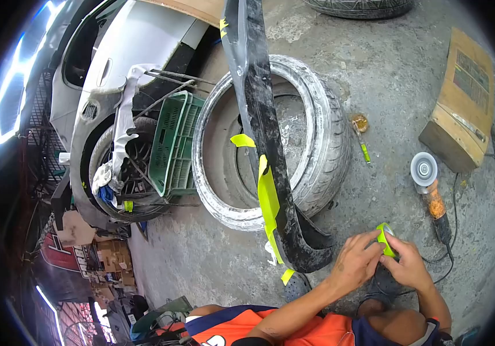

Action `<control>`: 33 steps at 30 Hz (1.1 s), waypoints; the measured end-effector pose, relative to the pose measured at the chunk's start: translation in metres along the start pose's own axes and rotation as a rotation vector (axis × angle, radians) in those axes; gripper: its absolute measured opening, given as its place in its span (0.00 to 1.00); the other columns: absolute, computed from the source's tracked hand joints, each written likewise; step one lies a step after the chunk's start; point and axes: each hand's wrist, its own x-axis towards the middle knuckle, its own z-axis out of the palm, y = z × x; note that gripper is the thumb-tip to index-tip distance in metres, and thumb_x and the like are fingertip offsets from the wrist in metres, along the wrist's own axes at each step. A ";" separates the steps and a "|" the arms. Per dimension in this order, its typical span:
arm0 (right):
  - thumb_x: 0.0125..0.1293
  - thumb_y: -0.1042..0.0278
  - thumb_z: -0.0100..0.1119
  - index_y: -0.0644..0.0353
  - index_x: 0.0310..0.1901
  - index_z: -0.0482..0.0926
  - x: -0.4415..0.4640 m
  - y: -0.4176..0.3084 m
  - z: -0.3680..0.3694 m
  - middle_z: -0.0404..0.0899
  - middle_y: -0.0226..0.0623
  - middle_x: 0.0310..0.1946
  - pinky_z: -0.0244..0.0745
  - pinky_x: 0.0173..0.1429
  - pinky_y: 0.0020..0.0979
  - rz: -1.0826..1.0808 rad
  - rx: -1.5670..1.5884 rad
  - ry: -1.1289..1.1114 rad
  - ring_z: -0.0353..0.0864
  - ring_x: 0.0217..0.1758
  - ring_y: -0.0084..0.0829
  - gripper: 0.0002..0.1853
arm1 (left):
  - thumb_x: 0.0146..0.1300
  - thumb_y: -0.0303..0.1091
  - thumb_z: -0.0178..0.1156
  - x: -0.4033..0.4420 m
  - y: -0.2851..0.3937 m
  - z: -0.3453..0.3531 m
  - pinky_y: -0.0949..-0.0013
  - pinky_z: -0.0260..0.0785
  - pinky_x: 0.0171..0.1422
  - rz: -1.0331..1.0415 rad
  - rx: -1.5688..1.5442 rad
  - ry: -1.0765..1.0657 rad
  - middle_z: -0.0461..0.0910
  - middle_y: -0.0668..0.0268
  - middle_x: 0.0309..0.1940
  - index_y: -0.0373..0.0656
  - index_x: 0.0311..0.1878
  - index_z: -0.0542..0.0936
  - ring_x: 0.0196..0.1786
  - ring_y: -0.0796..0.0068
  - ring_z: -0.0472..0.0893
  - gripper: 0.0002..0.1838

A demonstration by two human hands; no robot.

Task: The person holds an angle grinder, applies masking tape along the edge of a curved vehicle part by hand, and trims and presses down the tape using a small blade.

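Note:
A roll of neon yellow-green tape [386, 240] is between my two hands, low and right of the middle in the head view. My right hand [407, 266] grips it, thumb and fingers closed about its side. The bent fingers of my left hand [356, 258] pinch at the roll's near edge, where a loose end cannot be made out. Just left of my left hand is the curved end of a long black bumper-like car part [276, 167], scuffed and dusty. Strips of the same tape [267, 199] stick along its edge. It rests across a tire [322, 167] lying flat.
An angle grinder [434, 202] with its cord lies on the concrete floor at right, near a cardboard box [461, 104]. A brush [364, 149] lies by a small tub [360, 121]. Left stand a green crate [172, 144] and a white car [138, 46].

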 end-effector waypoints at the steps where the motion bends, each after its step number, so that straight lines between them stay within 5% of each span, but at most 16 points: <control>1: 0.62 0.73 0.70 0.68 0.67 0.73 0.001 -0.003 -0.002 0.85 0.55 0.49 0.79 0.56 0.37 0.117 0.006 -0.034 0.88 0.50 0.47 0.31 | 0.61 0.26 0.69 0.001 -0.001 0.002 0.56 0.74 0.63 -0.022 -0.021 0.041 0.81 0.54 0.58 0.40 0.48 0.85 0.58 0.50 0.81 0.12; 6: 0.65 0.70 0.70 0.63 0.60 0.79 0.006 -0.024 -0.005 0.87 0.52 0.44 0.80 0.51 0.38 0.375 -0.011 0.008 0.89 0.47 0.45 0.22 | 0.64 0.26 0.68 0.000 -0.015 0.012 0.59 0.73 0.64 -0.201 -0.256 0.123 0.86 0.54 0.49 0.39 0.44 0.85 0.56 0.55 0.84 0.06; 8: 0.69 0.68 0.66 0.60 0.55 0.80 0.003 -0.007 0.005 0.88 0.49 0.40 0.81 0.48 0.38 0.168 0.012 0.108 0.89 0.43 0.43 0.15 | 0.66 0.28 0.68 -0.003 -0.018 0.017 0.63 0.73 0.63 -0.371 -0.447 0.163 0.87 0.56 0.45 0.38 0.42 0.85 0.54 0.64 0.84 0.05; 11: 0.73 0.67 0.60 0.61 0.53 0.80 0.004 -0.007 0.007 0.88 0.46 0.34 0.81 0.43 0.38 0.142 -0.022 0.122 0.90 0.39 0.42 0.11 | 0.67 0.27 0.68 0.001 -0.011 0.007 0.68 0.75 0.57 -0.397 -0.416 0.207 0.86 0.62 0.43 0.38 0.42 0.85 0.48 0.74 0.83 0.04; 18: 0.73 0.71 0.57 0.62 0.45 0.79 0.013 -0.003 0.001 0.84 0.45 0.29 0.77 0.37 0.40 0.059 -0.034 0.173 0.86 0.31 0.42 0.06 | 0.67 0.24 0.69 0.010 -0.024 0.007 0.70 0.74 0.60 -0.499 -0.582 0.193 0.86 0.58 0.47 0.35 0.41 0.85 0.51 0.73 0.83 0.03; 24: 0.70 0.73 0.58 0.63 0.43 0.79 0.012 -0.010 -0.006 0.84 0.47 0.30 0.77 0.36 0.40 0.100 -0.095 0.121 0.86 0.32 0.45 0.05 | 0.64 0.25 0.72 0.016 -0.011 -0.001 0.68 0.76 0.57 -0.319 -0.368 0.180 0.88 0.59 0.42 0.37 0.37 0.85 0.48 0.72 0.85 0.04; 28: 0.69 0.75 0.57 0.63 0.42 0.79 0.014 0.011 0.011 0.84 0.48 0.31 0.77 0.36 0.41 0.128 -0.171 0.265 0.86 0.32 0.48 0.04 | 0.58 0.21 0.71 0.017 0.001 0.006 0.58 0.78 0.53 0.142 0.002 0.276 0.86 0.59 0.38 0.38 0.38 0.82 0.45 0.58 0.86 0.08; 31: 0.71 0.74 0.55 0.63 0.42 0.80 0.014 0.074 0.002 0.86 0.47 0.34 0.77 0.39 0.42 0.337 -0.236 0.424 0.86 0.35 0.51 0.04 | 0.58 0.19 0.71 0.020 0.040 -0.023 0.54 0.77 0.59 0.195 -0.036 0.428 0.86 0.59 0.41 0.37 0.38 0.82 0.49 0.59 0.86 0.08; 33: 0.70 0.75 0.56 0.63 0.47 0.80 0.010 0.070 -0.010 0.85 0.47 0.33 0.76 0.40 0.41 0.171 -0.323 0.451 0.85 0.34 0.48 0.07 | 0.59 0.19 0.71 0.035 0.048 -0.058 0.54 0.77 0.60 0.180 -0.063 0.429 0.87 0.58 0.42 0.37 0.38 0.82 0.51 0.59 0.86 0.07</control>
